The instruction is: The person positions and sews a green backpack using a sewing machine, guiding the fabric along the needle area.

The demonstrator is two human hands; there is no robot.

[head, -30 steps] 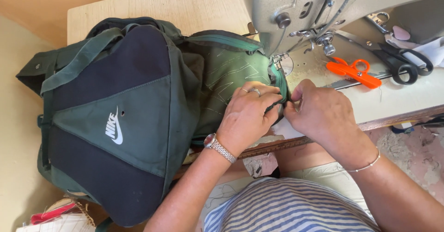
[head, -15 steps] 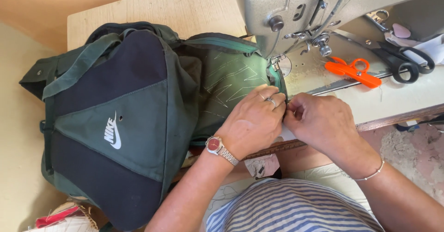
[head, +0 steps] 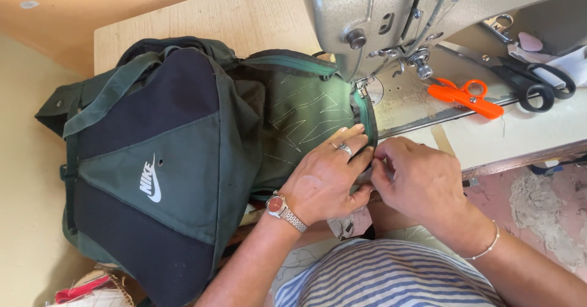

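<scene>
On the desk (head: 244,22), head view: a green and black bag (head: 183,160) lies under a sewing machine (head: 391,19), its zipper edge (head: 365,114) at five o'clock from the needle. Left hand (head: 327,175) presses the fabric flat, its grip pressed down; right hand (head: 416,181) pinches the zipper end. Best to keep the seam taut and fingers clear of the needle. Orange snips (head: 468,97) lie at three o'clock.

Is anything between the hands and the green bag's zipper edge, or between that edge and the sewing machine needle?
Nothing visible. The left hand and right hand already pinch the green bag at its zipper edge, which lies just beside the sewing machine needle area.
</scene>
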